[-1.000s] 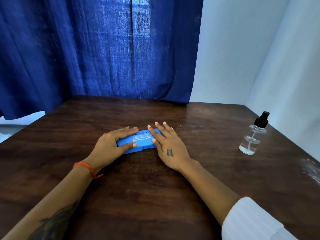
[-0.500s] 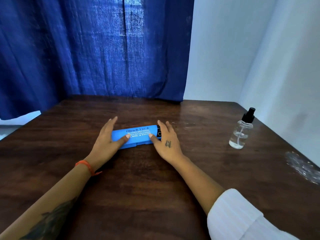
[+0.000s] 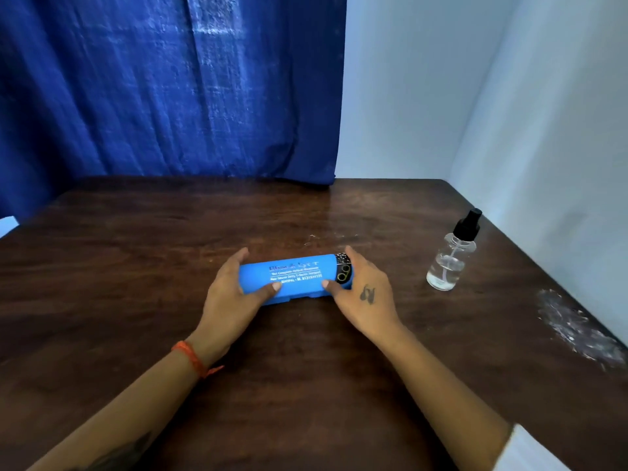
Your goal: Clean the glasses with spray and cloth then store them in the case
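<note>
Head view: left hand (image 3: 234, 294), right hand (image 3: 365, 294) clasp closed blue case (image 3: 292, 277) ends, thumbs on front.

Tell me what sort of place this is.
Probably a plain indoor room corner set up as a work spot: a dark wooden table pushed against bare pale walls, a blue curtain behind it, with only a glasses case and spray bottle.

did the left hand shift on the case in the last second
Yes. The left hand slid off the top of the blue case to its left end, uncovering the printed lid.
</note>
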Demonstrator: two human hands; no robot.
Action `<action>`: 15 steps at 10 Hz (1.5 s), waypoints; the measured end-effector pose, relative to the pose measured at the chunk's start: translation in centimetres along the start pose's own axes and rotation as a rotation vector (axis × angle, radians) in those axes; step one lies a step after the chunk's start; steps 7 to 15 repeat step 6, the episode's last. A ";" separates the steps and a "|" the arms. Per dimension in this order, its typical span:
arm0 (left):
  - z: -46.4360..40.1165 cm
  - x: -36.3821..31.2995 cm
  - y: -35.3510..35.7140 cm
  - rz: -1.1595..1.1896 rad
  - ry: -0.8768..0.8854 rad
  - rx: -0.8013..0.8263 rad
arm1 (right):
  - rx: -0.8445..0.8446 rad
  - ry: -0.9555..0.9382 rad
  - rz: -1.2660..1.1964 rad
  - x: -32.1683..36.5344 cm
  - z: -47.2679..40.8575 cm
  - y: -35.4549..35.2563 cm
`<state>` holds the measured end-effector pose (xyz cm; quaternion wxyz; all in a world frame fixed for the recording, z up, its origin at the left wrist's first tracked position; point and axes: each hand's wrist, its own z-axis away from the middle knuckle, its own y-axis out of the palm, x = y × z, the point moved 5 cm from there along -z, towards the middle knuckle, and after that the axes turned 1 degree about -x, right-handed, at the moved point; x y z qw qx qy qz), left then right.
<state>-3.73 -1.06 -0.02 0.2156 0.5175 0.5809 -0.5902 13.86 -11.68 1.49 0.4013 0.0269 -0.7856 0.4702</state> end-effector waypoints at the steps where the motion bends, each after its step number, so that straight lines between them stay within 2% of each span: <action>1: -0.1 -1.8 2.4 -0.010 0.014 0.064 | -0.027 0.056 -0.002 -2.0 0.6 -2.1; 3: 0.7 -4.7 4.9 -0.019 0.045 0.183 | -0.029 0.165 -0.009 -3.1 1.4 -4.7; 5: 0.2 -6.0 5.5 -0.088 0.016 0.331 | 0.050 0.251 0.018 -1.9 1.2 -5.8; 6: 0.2 -6.8 5.5 -0.287 0.084 0.333 | 0.085 0.176 0.116 -0.7 1.4 -6.5; 15: 0.2 -6.8 5.5 -0.287 0.084 0.333 | 0.085 0.176 0.116 -0.7 1.4 -6.5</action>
